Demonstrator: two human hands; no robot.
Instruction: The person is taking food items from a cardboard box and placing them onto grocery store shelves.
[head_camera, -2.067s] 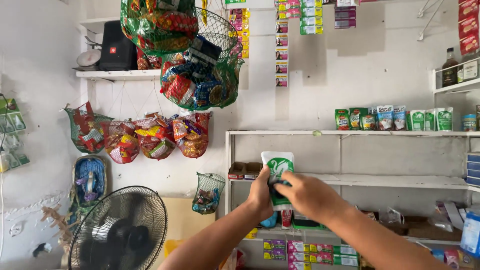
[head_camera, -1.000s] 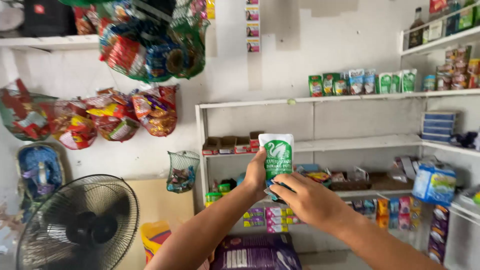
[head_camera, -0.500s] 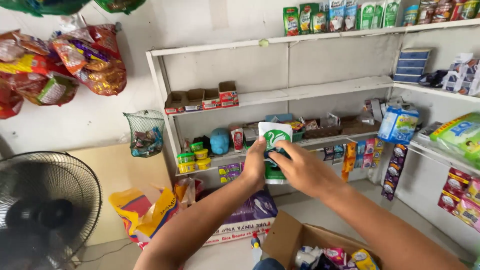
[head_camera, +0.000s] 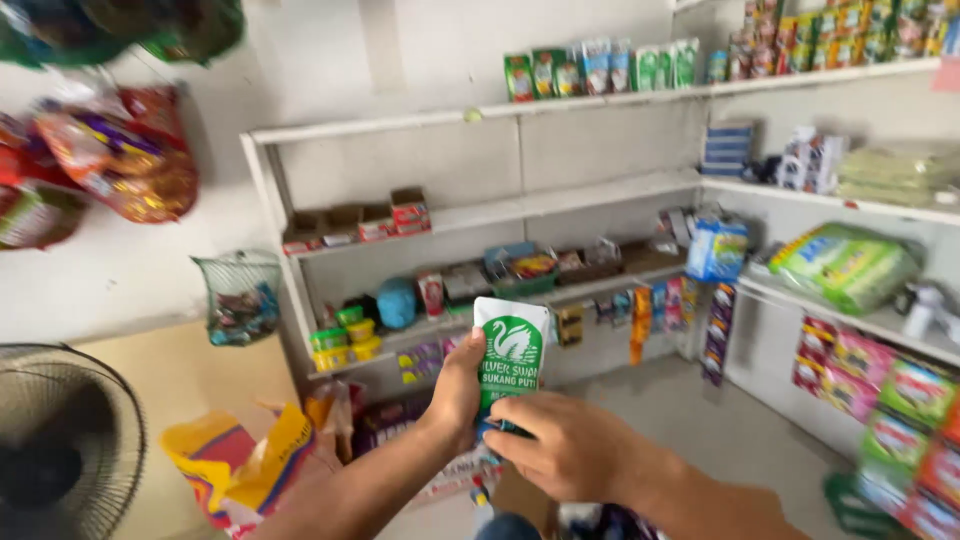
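Far left, a fan (head_camera: 62, 440) stands by the wall. The left hand (head_camera: 462, 385) grips the left edge of a green-and-white pouch (head_camera: 509, 362), fingers closed round it; the right hand (head_camera: 567, 447) clasps its lower end, fingers curled shut. The pouch is held upright in the air before the shelves (head_camera: 560, 200), apart from them. The step looks like handling the pouch two-handed; a steady grip matters.

View: swung down and rightward over the interval; the hanging snack bags (head_camera: 120, 165) slid from centre to the upper left edge, and the fan (head_camera: 62, 450) moved to the lower left corner. Shelves (head_camera: 600, 190): came to fill the frame, with the right-hand rack newly in view. Pouch (head_camera: 510, 360): dropped with both hands from mid-frame to the lower centre.
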